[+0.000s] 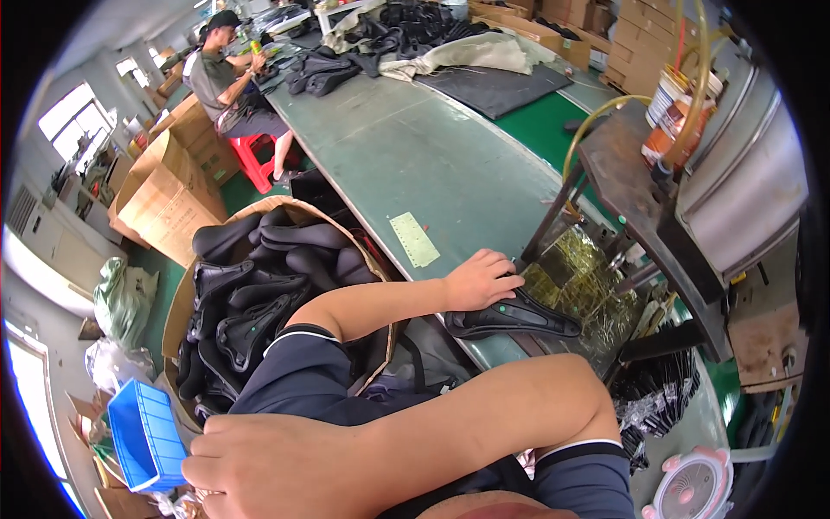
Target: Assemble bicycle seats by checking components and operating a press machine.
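Observation:
My left hand (482,282) reaches right across the bench edge, its fingers bent over a black bicycle saddle (527,317). The saddle lies by the bench's near edge, a small green dot on it, its narrow end pointing right. Crossing below the left arm, my right hand (268,467) is at the lower left with its fingers curled. They are beside the rim of a blue plastic bin (143,432); the fingertips are hidden, so whether they hold anything cannot be seen. Left of my left arm, a large cardboard box (177,324) is heaped with black saddles (255,294).
A green-topped bench (372,164) runs away from me, bearing a pale yellow card (414,240) and more saddles far off. A dark metal stand (618,147) with hoses rises at the right. A person (229,86) sits on a red stool. A pink fan (689,489) stands lower right.

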Tool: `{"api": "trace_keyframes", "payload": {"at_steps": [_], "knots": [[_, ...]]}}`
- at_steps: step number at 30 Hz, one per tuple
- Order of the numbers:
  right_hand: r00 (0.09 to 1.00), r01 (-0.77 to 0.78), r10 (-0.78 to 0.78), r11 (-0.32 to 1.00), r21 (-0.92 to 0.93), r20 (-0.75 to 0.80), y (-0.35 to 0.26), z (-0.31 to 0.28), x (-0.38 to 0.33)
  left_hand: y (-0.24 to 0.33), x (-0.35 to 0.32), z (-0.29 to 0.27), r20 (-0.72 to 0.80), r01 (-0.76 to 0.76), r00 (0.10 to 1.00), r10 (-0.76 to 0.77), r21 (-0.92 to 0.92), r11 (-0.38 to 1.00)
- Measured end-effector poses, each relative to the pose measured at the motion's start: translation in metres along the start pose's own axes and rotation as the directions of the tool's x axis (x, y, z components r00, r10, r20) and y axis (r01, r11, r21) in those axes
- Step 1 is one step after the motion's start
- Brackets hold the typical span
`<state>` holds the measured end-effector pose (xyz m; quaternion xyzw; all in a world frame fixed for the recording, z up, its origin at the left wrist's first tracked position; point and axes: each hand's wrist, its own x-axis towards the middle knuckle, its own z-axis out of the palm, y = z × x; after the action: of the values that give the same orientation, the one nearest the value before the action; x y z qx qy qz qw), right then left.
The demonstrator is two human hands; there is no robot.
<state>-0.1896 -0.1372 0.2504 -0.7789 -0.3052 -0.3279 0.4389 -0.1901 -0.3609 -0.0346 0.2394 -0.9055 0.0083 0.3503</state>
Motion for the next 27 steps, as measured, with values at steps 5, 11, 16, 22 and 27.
{"api": "trace_keyframes", "payload": {"at_steps": [5, 11, 16, 22, 27], "knots": [[0.992, -0.026, 0.028, 0.999, -0.021, 0.126, -0.001, -0.003, 0.007, 0.0, 0.001, 0.0, 0.0, -0.013, 1.0, 0.013, -0.024, 1.0], [0.984, 0.101, -0.103, 0.995, -0.022, -0.143, 0.004, 0.006, -0.002, -0.001, 0.002, -0.002, -0.009, -0.019, 1.0, 0.018, -0.018, 1.0], [0.998, 0.049, -0.048, 0.998, -0.049, 0.034, 0.001, 0.001, 0.009, -0.001, 0.005, -0.002, -0.013, -0.031, 0.999, 0.031, 0.001, 1.0], [0.997, -0.025, 0.039, 0.976, -0.218, 0.06, 0.0, -0.015, -0.001, 0.005, -0.001, -0.001, -0.008, -0.015, 1.0, 0.015, 0.018, 1.0], [0.877, -0.346, 0.479, 0.574, -0.742, -0.037, -0.022, -0.085, -0.023, 0.011, -0.005, 0.001, -0.002, 0.045, 0.999, -0.045, 0.01, 0.999]]}}
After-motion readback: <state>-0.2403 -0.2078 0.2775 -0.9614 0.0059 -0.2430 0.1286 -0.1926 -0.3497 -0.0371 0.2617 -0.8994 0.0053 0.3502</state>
